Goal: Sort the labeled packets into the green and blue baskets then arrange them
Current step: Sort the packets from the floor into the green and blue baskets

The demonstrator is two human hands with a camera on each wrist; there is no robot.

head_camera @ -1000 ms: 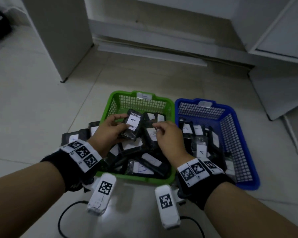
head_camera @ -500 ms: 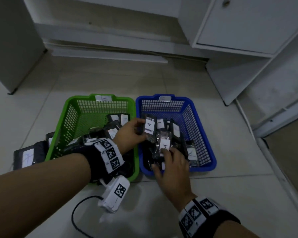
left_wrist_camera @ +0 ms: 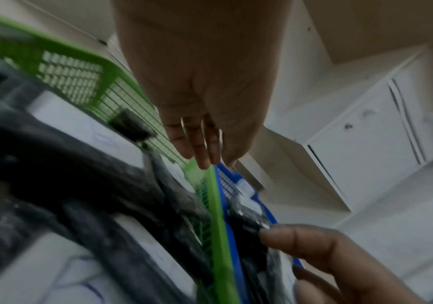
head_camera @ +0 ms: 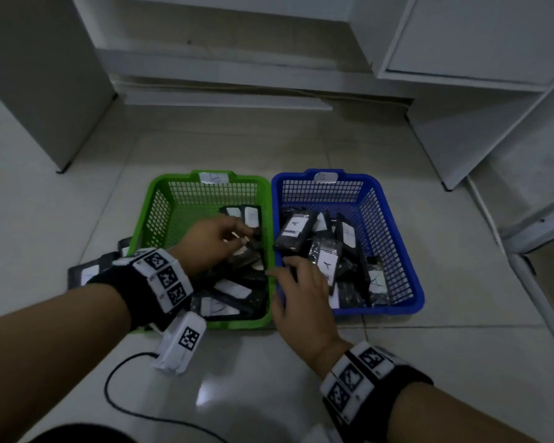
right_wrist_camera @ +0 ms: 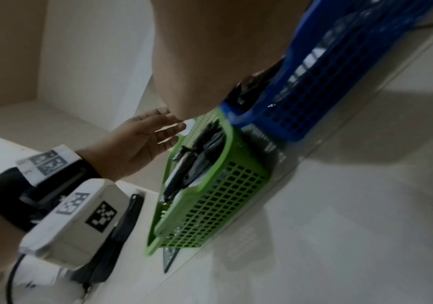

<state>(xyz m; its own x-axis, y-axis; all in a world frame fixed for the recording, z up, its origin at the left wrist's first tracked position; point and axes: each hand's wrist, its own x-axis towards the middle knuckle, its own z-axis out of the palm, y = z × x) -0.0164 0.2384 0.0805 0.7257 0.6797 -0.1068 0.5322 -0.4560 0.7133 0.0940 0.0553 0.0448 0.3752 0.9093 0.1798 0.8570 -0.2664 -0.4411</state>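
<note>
A green basket (head_camera: 173, 181) and a blue basket (head_camera: 370, 182) stand side by side on the tiled floor, both holding black packets with white labels. A packet marked A (head_camera: 296, 228) lies loose at the blue basket's far left. My left hand (head_camera: 218, 241) hovers over the green basket's packets, fingers relaxed, holding nothing; the right wrist view shows this left hand (right_wrist_camera: 137, 144) with its fingers extended. My right hand (head_camera: 301, 286) lies on the packets at the blue basket's near-left corner, beside another A packet (head_camera: 328, 262). In the left wrist view, right-hand fingertips (left_wrist_camera: 275, 236) touch crinkled packet plastic.
Loose packets (head_camera: 87, 273) lie on the floor left of the green basket. A black cable (head_camera: 109, 388) loops on the tiles near me. White cabinets (head_camera: 461, 43) stand behind and to the right, and a grey panel (head_camera: 45, 75) at the left.
My left hand carried the A packet from over the green basket to the blue one, let it go and drew back over the green basket. My right hand shifted toward the blue basket's near-left corner.
</note>
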